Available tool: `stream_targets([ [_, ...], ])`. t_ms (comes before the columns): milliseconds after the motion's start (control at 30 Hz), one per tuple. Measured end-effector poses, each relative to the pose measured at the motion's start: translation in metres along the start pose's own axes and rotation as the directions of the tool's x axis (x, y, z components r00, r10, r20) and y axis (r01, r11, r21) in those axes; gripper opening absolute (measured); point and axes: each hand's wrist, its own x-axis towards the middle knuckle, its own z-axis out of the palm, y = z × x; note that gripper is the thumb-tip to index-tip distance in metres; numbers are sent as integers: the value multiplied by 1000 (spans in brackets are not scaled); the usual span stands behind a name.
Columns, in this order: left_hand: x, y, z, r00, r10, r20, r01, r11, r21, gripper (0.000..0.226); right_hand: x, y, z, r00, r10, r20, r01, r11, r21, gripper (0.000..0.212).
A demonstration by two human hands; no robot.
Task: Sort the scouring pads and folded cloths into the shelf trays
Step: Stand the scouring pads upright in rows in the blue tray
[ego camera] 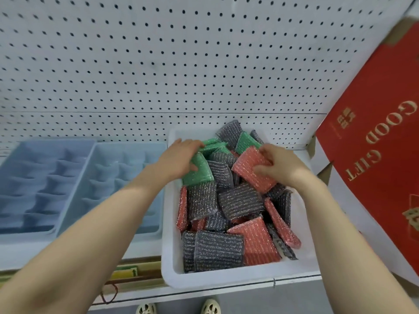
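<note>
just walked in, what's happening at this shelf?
A person is sorting through a white tray full of mixed grey, red and green scouring pads. The left hand grips a green pad near the back of the tray; the right hand holds a red pad. Two blue divided trays sit to the left on the same shelf, and a red gift box leans at the right.

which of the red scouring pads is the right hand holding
The red glittery scouring pad at the top right of the white plastic tray, pinched by the right hand. The other red pads lie lower in the pile, untouched.
</note>
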Motion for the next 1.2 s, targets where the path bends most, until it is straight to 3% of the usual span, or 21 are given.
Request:
stream_targets([
  [100, -8, 0, -21, 997, -8, -79, -11, 971, -238, 41, 7, -1, -7, 991, -19, -135, 20, 1000, 12, 44],
  [167, -11, 6, -33, 994, -20, -107, -29, 899, -438, 35, 12, -4, -7, 990, -45, -135, 42, 999, -28, 44],
  [200, -9, 14, -35, 996, 3, -90, -43, 891, -451, 38, 14, -6, -7, 991, -57, -124, 51, 998, -46, 45],
  [300, 2, 40, -19, 996, 75, 45, -60, 963, -264, 75, 20, -8, -5, 994, -78, -79, 74, 995, -61, 44],
  [400, 12, 51, 0, 988, 25, 150, 12, 971, -239, 99, 26, -8, -4, 995, -86, -57, 82, 995, -57, 38],
  [500, 9, 45, 10, 987, 18, 162, 14, 982, -190, 94, 33, -8, -6, 990, -68, -120, 74, 996, 41, 33],
  [600, -4, 37, 10, 998, 3, 61, 12, 972, -235, 81, 39, -17, -8, 976, -48, -212, 90, 977, 193, 33],
  [733, -32, 22, -19, 965, -164, -203, 10, 799, -601, 54, 48, -43, -8, 964, -51, -263, 154, 909, 388, 34],
  [833, -59, -4, -42, 903, -351, -247, 31, 628, -778, 55, 60, -75, -10, 956, -91, -280, 202, 893, 401, 34],
  [933, -91, -45, -63, 855, -466, -230, 55, 521, -852, 58, 70, -116, -7, 945, -153, -288, 268, 869, 416, 31],
  [1200, -184, -201, -103, 700, -653, -287, -5, 398, -917, 47, 90, -270, 77, 929, -349, -124, 368, 833, 413, 28],
])
